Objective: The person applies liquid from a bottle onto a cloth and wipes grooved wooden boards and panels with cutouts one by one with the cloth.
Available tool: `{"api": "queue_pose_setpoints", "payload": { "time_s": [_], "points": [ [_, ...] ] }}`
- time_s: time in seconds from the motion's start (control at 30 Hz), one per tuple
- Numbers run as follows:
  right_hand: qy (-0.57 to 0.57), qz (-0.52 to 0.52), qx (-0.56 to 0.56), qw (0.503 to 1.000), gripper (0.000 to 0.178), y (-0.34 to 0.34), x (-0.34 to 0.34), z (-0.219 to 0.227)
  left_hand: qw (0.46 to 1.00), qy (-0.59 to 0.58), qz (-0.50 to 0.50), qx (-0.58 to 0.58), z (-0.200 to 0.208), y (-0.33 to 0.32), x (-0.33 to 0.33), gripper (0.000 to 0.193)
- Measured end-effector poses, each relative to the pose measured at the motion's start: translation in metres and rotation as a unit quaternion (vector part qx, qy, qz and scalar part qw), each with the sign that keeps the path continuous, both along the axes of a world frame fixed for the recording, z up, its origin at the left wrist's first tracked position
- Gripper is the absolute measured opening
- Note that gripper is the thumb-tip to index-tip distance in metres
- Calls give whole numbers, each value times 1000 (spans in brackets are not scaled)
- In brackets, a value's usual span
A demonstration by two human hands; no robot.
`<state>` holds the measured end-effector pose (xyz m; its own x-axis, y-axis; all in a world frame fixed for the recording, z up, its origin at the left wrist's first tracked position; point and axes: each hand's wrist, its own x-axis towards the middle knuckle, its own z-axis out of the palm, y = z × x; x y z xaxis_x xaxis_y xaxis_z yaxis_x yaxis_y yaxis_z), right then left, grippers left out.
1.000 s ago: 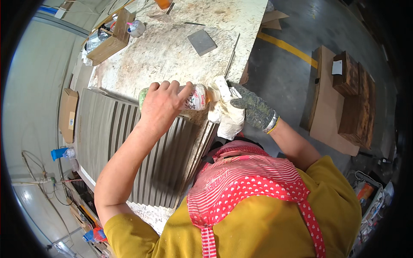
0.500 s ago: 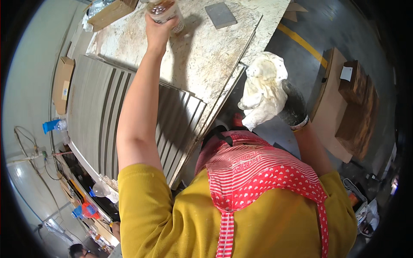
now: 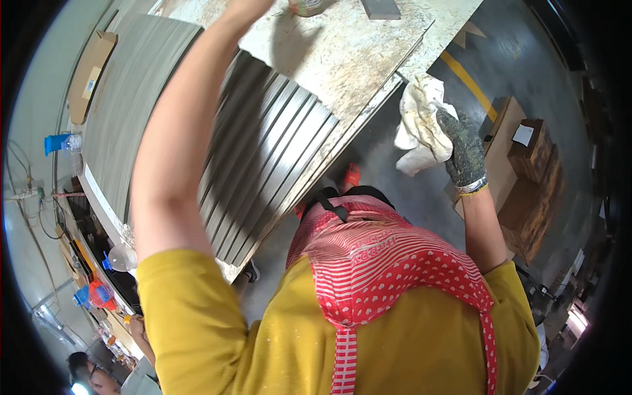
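Head view, right grip (image 3: 466, 150) clutching white cloth (image 3: 420, 122), left grip (image 3: 249, 6) cropped, cannot tell state, label (image 3: 91, 83) on cardboard (image 3: 99, 54)

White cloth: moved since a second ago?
Yes, rightward off the tabletop: the white cloth overlapped its edge then, now shows mostly against the floor.

- The gloved right hand (image 3: 465, 146) holds a crumpled white rag (image 3: 422, 122) with dirty marks on it.
- The bare left hand (image 3: 251, 6) is cut off at the top edge, near a bottle (image 3: 307, 6) on the spotty table (image 3: 355, 69).
- Flat grey boards (image 3: 284, 135) lie under the left arm (image 3: 176, 148).
- A yellow line (image 3: 469, 83) marks the floor (image 3: 513, 49).
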<state>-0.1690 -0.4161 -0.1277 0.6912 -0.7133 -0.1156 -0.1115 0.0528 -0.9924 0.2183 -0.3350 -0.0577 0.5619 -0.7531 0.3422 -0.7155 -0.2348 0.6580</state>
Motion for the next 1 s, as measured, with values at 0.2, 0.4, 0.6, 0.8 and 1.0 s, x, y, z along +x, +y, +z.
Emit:
{"api": "queue_pose_setpoints", "payload": {
  "time_s": [0.2, 0.4, 0.6, 0.8, 1.0],
  "points": [
    [44, 19, -475, 878, 25, 82, 31, 46, 966, -207, -3, 156, 67, 225, 6, 45],
    [79, 296, -420, 854, 21, 212, 94, 15, 952, -203, 44, 226, 27, 332, 31, 46],
    [87, 136, -386, 908, 13, 143, 101, -15, 949, -216, 61, 223, 19, 347, 34, 48],
    [94, 258, -363, 890, 21, 165, 95, -52, 934, -253, 94, 235, 10, 343, 43, 47],
    [50, 187, -562, 804, 20, 142, 105, -22, 922, -278, 110, 248, 11, 344, 37, 47]
  ]
}}
